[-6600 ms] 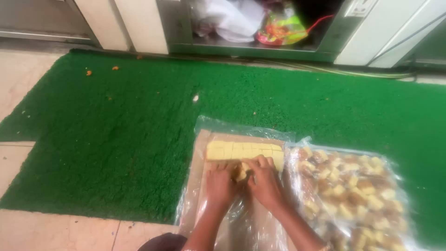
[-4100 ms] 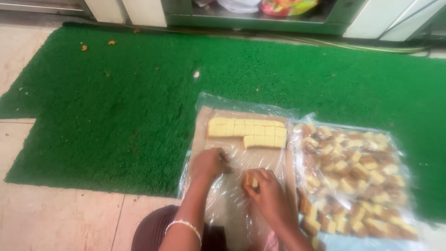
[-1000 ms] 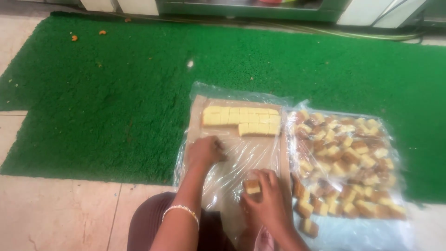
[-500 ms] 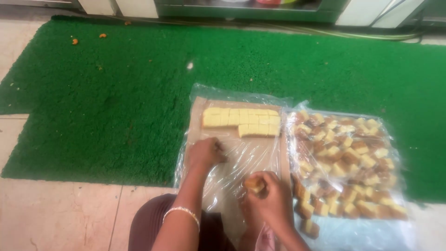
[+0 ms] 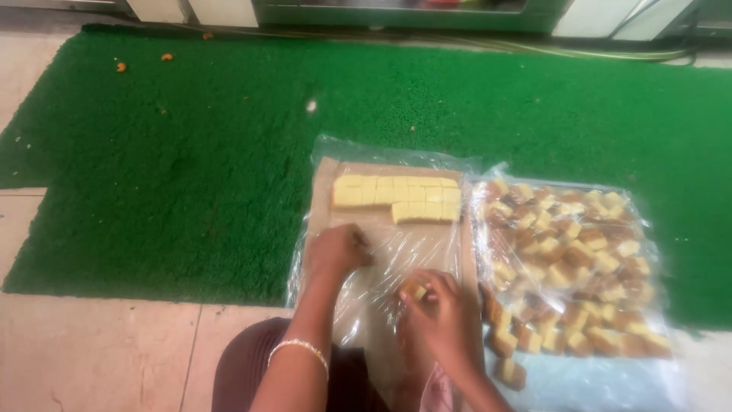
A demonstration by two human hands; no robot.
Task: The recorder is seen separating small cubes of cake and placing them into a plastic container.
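The left hand (image 5: 339, 250) presses flat, fingers spread, on the clear wrap over the board (image 5: 324, 183). Nearer the person than the yellow rows (image 5: 396, 198), the right hand (image 5: 446, 313) pinches one cake piece (image 5: 415, 289); the rows lie beyond its fingertips.

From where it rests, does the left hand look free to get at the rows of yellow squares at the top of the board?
Probably yes. The left hand lies on the clear plastic wrap just below the yellow squares, and nothing stands between them. The right hand, holding a piece, sits lower down.
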